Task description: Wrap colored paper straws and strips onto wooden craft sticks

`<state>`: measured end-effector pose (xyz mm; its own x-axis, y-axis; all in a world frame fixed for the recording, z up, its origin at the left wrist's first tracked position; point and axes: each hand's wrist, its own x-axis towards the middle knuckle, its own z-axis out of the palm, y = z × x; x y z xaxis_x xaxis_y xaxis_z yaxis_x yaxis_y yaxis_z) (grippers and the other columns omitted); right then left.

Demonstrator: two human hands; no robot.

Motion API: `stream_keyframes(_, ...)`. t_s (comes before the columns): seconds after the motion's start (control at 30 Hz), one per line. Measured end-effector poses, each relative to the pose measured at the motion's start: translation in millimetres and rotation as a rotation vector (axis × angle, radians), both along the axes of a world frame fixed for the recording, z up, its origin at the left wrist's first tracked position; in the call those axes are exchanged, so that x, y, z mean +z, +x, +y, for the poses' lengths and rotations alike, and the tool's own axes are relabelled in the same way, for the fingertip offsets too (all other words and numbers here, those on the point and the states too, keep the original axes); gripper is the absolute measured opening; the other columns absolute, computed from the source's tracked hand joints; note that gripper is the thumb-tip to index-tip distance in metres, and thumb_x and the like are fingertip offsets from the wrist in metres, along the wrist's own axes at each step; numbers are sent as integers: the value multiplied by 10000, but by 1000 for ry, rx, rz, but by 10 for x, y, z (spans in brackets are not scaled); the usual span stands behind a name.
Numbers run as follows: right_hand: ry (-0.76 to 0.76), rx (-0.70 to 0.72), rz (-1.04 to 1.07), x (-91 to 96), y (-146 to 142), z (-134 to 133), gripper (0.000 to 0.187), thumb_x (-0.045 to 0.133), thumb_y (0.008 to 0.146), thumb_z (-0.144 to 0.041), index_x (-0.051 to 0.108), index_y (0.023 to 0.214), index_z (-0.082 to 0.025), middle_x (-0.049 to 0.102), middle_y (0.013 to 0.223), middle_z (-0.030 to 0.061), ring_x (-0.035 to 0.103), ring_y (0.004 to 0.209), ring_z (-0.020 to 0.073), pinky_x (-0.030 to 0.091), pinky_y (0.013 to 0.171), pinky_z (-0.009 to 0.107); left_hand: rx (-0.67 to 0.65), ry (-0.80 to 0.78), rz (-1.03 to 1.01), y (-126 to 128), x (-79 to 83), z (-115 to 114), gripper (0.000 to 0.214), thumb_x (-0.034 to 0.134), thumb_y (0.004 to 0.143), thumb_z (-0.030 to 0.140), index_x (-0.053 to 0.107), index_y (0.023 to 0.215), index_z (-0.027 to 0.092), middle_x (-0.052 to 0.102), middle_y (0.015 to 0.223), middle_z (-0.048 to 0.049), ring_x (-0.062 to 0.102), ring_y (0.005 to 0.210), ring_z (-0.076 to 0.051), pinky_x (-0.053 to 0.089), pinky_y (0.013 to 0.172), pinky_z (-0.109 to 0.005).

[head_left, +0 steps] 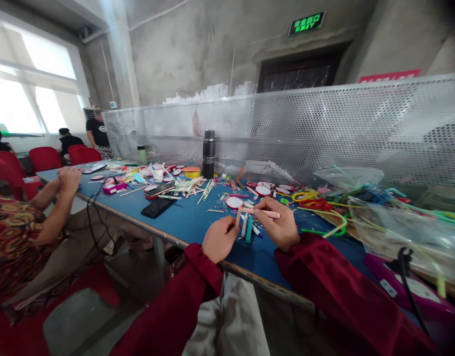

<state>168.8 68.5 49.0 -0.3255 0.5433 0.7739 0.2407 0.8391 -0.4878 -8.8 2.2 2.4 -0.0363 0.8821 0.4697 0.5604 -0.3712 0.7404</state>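
My left hand (219, 238) is closed around a flat, light wooden craft stick (238, 216), held upright over the table's front part. My right hand (277, 222) grips a pale pink marker pen (272, 214), its tip end pointing left and touching or very near the stick. Below and between the hands lie several markers, among them a teal marker (249, 230) and a grey-white marker (244, 226). Just beyond them sits a round white disc with a red rim (234, 202).
On the blue table (186, 222) stand a black thermos (208, 154) and a white cup (158, 173). A black phone (158, 207) lies left, near loose sticks (192, 186). Coloured tubes and plastic bags (394, 227) crowd the right. Another person's hands (69, 179) are at the left.
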Motion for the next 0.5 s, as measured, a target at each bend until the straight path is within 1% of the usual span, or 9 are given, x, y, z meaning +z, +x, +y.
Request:
stream_keyframes(0.23,2,-18,9,14,-6,-10,167,599,905,-322,653,797,-207,620,655,-8,545,596,150,411,587,294,-8,8,-11,-2,-1,-5,230,515,979,329,649,838,206,670,752,-2,577,702,-160,375,626,-251)
stream_keyframes(0.37,-12,0,5,18,-10,-17,191,605,902,-338,646,768,-209,609,634,-9,532,582,149,400,577,294,-13,10,-10,-6,2,-1,198,523,967,304,653,854,208,670,764,-1,582,713,-160,379,632,-249)
stream_keyframes(0.5,-8,-29,14,17,-17,-24,168,603,899,-323,651,785,-209,621,650,-9,542,592,150,404,588,294,-9,5,-8,-10,1,5,202,520,968,310,654,854,210,662,755,2,583,713,-161,382,636,-248)
